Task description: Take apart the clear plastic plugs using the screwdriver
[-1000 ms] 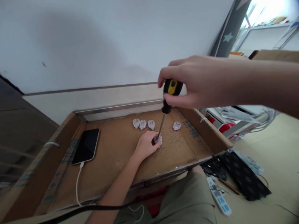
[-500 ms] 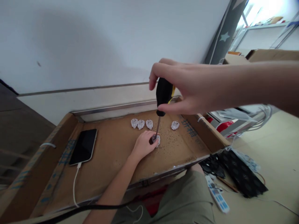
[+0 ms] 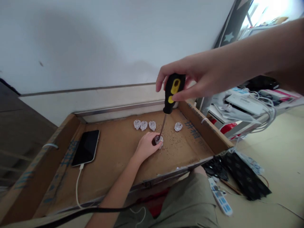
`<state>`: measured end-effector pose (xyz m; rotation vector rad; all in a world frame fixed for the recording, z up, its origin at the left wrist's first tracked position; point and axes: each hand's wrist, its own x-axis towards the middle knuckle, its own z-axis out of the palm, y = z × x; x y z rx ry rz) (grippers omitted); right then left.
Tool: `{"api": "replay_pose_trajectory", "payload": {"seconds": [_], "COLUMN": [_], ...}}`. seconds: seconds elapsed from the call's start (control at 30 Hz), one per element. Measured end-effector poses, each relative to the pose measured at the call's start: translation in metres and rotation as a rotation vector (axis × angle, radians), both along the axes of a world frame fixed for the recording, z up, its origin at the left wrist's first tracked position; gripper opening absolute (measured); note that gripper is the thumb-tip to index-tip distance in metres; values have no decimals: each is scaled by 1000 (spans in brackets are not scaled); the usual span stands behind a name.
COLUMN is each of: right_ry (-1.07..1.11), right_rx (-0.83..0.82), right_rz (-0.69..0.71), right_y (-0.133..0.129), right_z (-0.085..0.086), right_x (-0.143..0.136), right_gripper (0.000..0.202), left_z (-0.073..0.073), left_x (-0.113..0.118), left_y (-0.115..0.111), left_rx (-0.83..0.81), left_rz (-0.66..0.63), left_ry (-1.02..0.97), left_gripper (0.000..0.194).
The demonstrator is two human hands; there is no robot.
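My right hand (image 3: 190, 79) grips the black and yellow handle of a screwdriver (image 3: 171, 92), held upright and a little tilted. Its metal tip rests on a small clear plastic plug (image 3: 159, 140) lying on the floor of a shallow cardboard tray (image 3: 114, 148). My left hand (image 3: 146, 147) pinches that plug and holds it down. Three similar plugs (image 3: 143, 125) stand in a row behind it, and one more plug (image 3: 178, 126) lies to the right. Tiny dark screws (image 3: 173, 144) are scattered on the cardboard around the plug.
A black phone (image 3: 86, 147) lies face up at the tray's left, a white cable (image 3: 77, 186) plugged in. Right of the tray are a black patterned pouch (image 3: 244, 180), a blue-white power strip (image 3: 220, 198) and a heap of white cables and boxes (image 3: 239, 106). A white wall rises behind.
My right hand turned the screwdriver handle, so its yellow patch faced away and now faces me again. My right forearm rose. The left hand kept its hold on the plug.
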<state>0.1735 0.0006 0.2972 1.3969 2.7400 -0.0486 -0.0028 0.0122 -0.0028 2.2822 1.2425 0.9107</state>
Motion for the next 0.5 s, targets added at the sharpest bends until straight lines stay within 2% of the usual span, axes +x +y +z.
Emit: {"api": "replay_pose_trajectory", "payload": {"seconds": [0.07, 0.17, 0.23, 0.3, 0.4, 0.5], "right_ry": [-57, -182, -194, -151, -123, -125], "right_rx": [62, 383, 486, 357, 90, 124], "right_rz": [-38, -131, -116, -41, -10, -45], "right_y": [6, 7, 3, -1, -5, -5], "right_z": [0, -7, -10, -8, -3, -4], "right_x": [2, -1, -5, -8, -9, -6], "right_gripper": [36, 59, 59, 50, 54, 41], "left_z": [0, 0, -1, -1, -1, 1], "left_x": [0, 0, 0, 0, 0, 0], "left_y": [0, 0, 1, 1, 1, 1], "left_rx": [-5, 2, 14, 23, 23, 13], "left_rz": [5, 5, 0, -10, -20, -18], "left_ry": [-1, 1, 1, -2, -6, -8], "left_gripper": [28, 28, 27, 26, 26, 26]}}
